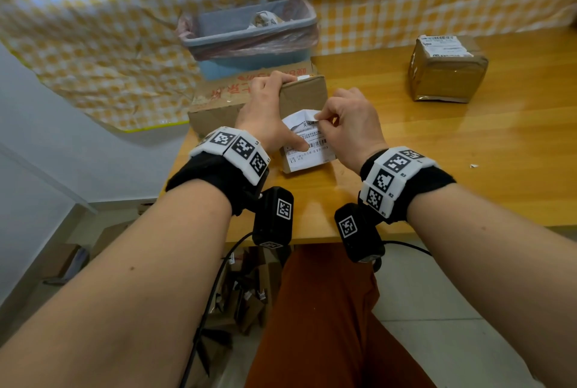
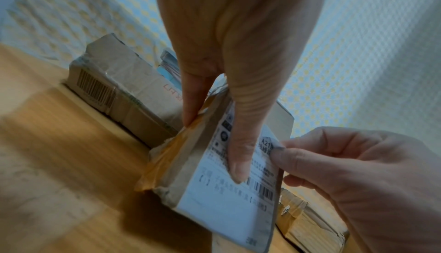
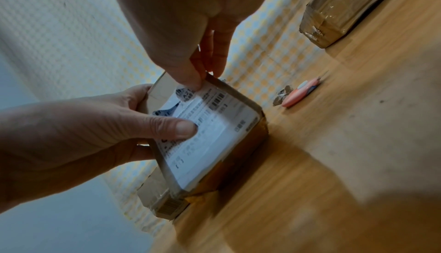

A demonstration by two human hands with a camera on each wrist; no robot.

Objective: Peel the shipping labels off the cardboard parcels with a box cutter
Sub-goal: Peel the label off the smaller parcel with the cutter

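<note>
The shipping label lies on the upper face of the small flat parcel at the centre of the wooden table, its far corner already lifted and curled back toward us. We pinch that loose corner between thumb and forefinger of our right hand, while our left hand clasps the parcel, fingers curled over its 12 o'clock edge and thumb pressed flat on the label's printed middle. The pink box cutter lies unused at about 3 o'clock in the right wrist view, beside a crumpled scrap. A larger flattened box sits at 10 o'clock, the lined bin at 12, and a taped parcel with its label still on at 2 o'clock. We judge the main risk is tearing: pulling steeply against our own thumb could rip the paper, leaving part stuck, or strip the cardboard's surface.
</note>
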